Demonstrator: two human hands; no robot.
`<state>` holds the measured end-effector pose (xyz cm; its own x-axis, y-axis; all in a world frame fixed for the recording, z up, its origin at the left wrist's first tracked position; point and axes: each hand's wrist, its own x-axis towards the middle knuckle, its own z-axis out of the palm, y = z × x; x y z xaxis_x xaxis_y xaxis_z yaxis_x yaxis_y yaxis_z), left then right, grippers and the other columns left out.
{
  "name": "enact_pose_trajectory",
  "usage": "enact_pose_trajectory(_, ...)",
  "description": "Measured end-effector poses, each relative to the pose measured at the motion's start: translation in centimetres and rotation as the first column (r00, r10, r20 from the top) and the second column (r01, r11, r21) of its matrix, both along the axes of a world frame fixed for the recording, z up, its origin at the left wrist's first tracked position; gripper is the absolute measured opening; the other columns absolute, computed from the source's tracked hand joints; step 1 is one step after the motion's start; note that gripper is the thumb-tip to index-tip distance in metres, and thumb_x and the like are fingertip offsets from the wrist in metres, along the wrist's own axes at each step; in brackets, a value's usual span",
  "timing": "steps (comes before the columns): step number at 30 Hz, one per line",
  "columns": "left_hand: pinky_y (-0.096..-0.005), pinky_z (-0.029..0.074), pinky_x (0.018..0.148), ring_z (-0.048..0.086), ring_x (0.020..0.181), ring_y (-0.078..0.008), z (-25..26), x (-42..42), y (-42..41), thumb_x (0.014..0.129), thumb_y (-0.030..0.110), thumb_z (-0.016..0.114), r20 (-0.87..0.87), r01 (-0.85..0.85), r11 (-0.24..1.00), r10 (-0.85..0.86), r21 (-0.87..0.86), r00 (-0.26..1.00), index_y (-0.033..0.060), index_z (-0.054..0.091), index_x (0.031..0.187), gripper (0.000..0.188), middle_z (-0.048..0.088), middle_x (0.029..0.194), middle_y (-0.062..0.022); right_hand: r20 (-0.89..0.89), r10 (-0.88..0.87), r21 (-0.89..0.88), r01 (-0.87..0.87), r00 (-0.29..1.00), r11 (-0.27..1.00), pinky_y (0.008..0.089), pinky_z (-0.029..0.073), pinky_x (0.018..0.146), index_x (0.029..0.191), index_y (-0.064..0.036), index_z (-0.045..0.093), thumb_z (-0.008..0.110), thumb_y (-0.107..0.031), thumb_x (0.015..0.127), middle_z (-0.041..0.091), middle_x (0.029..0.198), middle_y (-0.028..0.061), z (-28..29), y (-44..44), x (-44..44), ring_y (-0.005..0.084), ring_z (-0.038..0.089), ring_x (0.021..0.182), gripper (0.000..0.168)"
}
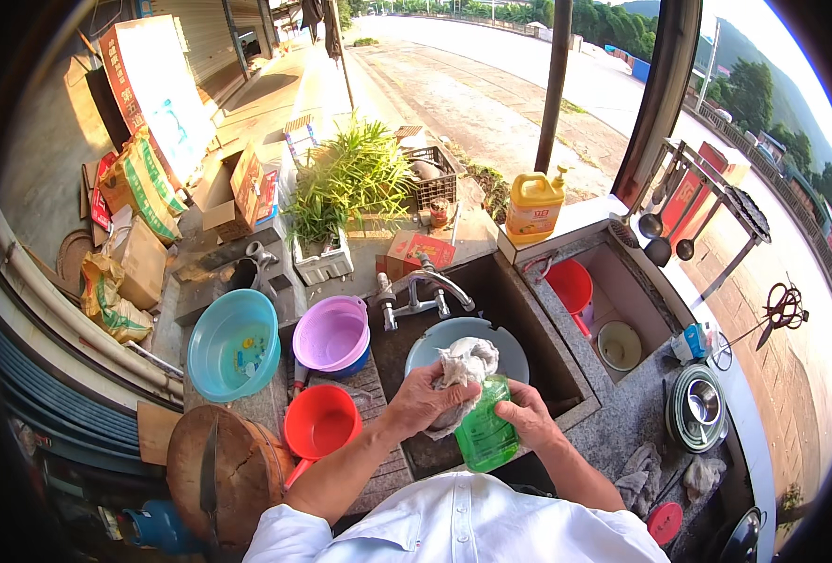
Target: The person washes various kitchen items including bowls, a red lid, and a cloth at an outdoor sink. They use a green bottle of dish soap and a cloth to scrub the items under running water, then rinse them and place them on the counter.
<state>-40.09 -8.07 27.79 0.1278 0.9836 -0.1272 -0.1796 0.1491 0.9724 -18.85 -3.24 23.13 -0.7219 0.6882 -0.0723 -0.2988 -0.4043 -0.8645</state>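
Observation:
A crumpled whitish cloth [471, 357] is gripped in my left hand [419, 400]. My right hand [531, 416] holds a translucent green plastic bottle [486, 436] tilted, its upper end close against the cloth; the bottle's mouth is hidden. Both hands are over the near part of the stone sink [564, 376]. Beneath and beyond them, a pale blue basin [426, 345] sits inside the sink, partly covered by the cloth. The metal faucet [448, 281] stands at the sink's far side.
Left of the sink are a turquoise basin [205, 345], a purple basket [331, 331], a red dipper [323, 422] and a round chopping block [247, 464] with a knife [209, 471] on it. A yellow pump jug [534, 207] stands behind; stacked bowls [676, 408] sit to the right.

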Motion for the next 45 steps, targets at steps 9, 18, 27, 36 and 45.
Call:
enact_pose_trajectory(9, -0.0288, 0.054, 0.07, 0.065, 0.079, -0.0134, -7.8, -1.5, -3.3, 0.087, 0.019, 0.07, 0.134, -0.327, 0.907, 0.37, -0.266, 0.919, 0.0002, 0.066, 0.106, 0.027, 0.068, 0.095, -0.0077, 0.054, -0.79, 0.226, 0.763, 0.611, 0.606, 0.0309, 0.046, 0.096, 0.134, -0.004, 0.042, 0.071, 0.006, 0.079, 0.056, 0.121, 0.0081, -6.2, 0.5, 9.1, 0.018, 0.059, 0.107, 0.063)
enact_pose_trajectory(18, -0.0318, 0.053, 0.077, 0.066, 0.086, -0.0188, -11.2, -4.8, -7.8, 0.087, 0.015, 0.06, -0.022, -0.363, 0.818, 0.396, -0.447, 0.918, 0.0001, 0.057, 0.115, 0.032, 0.065, 0.098, -0.0084, 0.396, -0.899, 0.809, 0.534, -0.185, 0.246, 0.0362, 0.04, 0.098, 0.128, -0.002, 0.05, 0.08, -0.019, 0.071, 0.047, 0.121, 0.0124, -15.9, -2.6, 23.1, 0.026, 0.049, 0.115, 0.067)
enact_pose_trajectory(27, -0.0326, 0.054, 0.076, 0.066, 0.087, -0.0204, -11.5, -4.3, -7.0, 0.089, 0.014, 0.059, -0.014, -0.223, 0.844, 0.247, -0.488, 0.969, -0.0016, 0.056, 0.117, 0.033, 0.065, 0.102, -0.0113, 0.422, -0.832, 0.858, 0.455, -0.359, 0.238, 0.0382, 0.041, 0.097, 0.131, 0.003, 0.045, 0.08, -0.027, 0.076, 0.05, 0.124, 0.0177, -16.4, -4.6, 27.7, 0.0321, 0.051, 0.114, 0.072)
enact_pose_trajectory(36, -0.0333, 0.051, 0.078, 0.064, 0.086, -0.0205, -11.8, -2.8, -9.4, 0.082, 0.017, 0.067, -0.548, -0.075, 0.954, -0.102, -0.291, 0.83, -0.0022, 0.061, 0.108, 0.033, 0.067, 0.098, -0.0111, 0.628, -0.527, 0.218, 0.52, 0.573, 0.826, 0.028, 0.048, 0.084, 0.108, -0.002, 0.062, 0.067, -0.017, 0.091, 0.063, 0.101, 0.0047, -12.1, -14.1, 17.8, 0.0138, 0.059, 0.096, 0.023)
enact_pose_trajectory(45, -0.0362, 0.045, 0.068, 0.052, 0.073, -0.0236, -11.9, 0.3, -8.7, 0.076, 0.03, 0.076, -0.593, 0.429, 0.84, -0.539, -0.331, 0.598, -0.0056, 0.057, 0.086, 0.042, 0.055, 0.079, -0.0158, 0.545, 0.387, -0.335, -0.23, 0.743, 0.914, 0.0313, 0.039, 0.103, 0.128, -0.007, 0.06, 0.061, -0.043, 0.093, 0.062, 0.123, 0.0082, -12.8, -14.1, 12.6, 0.0188, 0.054, 0.116, 0.051)
